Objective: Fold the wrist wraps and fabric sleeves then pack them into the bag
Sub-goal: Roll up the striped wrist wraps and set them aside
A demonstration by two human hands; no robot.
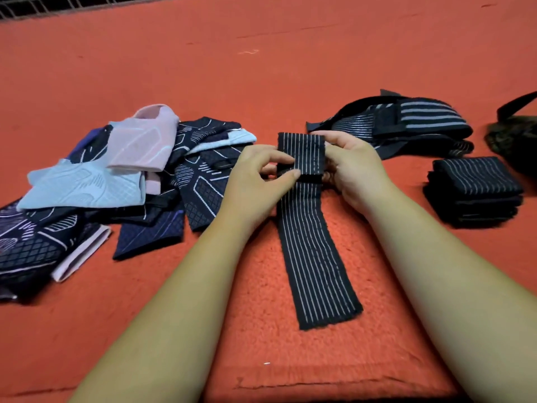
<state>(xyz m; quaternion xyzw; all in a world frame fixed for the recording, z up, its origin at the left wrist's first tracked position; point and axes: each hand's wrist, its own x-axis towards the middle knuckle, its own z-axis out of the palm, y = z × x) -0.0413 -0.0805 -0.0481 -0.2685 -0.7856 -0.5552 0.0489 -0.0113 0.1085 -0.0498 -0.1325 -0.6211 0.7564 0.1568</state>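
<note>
Both hands pinch the folded far end of one black striped wrist wrap (315, 251): left hand (258, 177) with thumb and forefinger curled on its left edge, right hand (356, 168) gripping its right side. Its loose tail lies flat on the red mat (261, 330). Folded wraps (473, 191) are stacked to the right, unfolded wraps (406, 125) beyond, and fabric sleeves (116, 175) are heaped at left. A dark bag (515, 138) sits at the right edge, its contents hidden.
</note>
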